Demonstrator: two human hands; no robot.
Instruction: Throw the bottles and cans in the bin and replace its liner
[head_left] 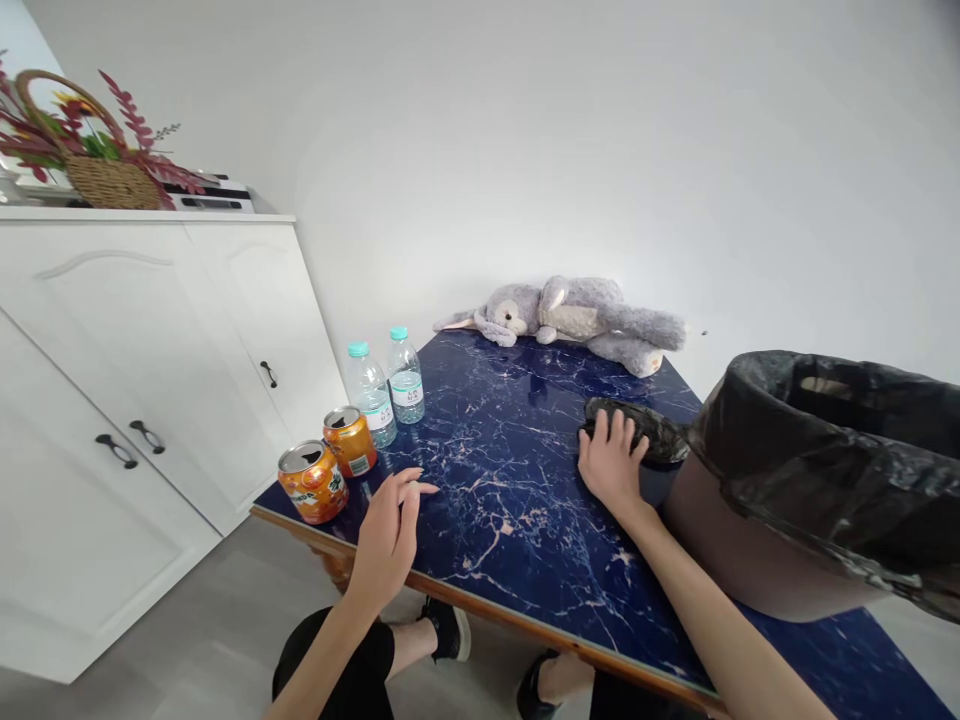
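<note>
On the blue marbled table [495,480], just beside the bin [750,545], a crumpled black bag [660,435], lying low on the tabletop. Over its near left part, the right hand [611,468], palm down, fingers spread apart and laid on the plastic; impossible to tell whether pinching any of it. Near the front edge, the left hand [388,525], half open with fingers loosely bent, nothing visible in its hold; unclear whether touching the tabletop.

Right of the bag, on the brown bin, a black liner [825,480] folded over the rim. Left of the left hand, two orange cans [315,492], upright with opened tops; just behind, two clear bottles [406,380] with turquoise caps and pale labels. Along the back edge, near the wall [525,150], a grey toy rabbit [585,310], lying with head to the left. Beyond the cans, a white cabinet [142,380], with a wicker basket [112,183] of red leaves and flowers on top.
</note>
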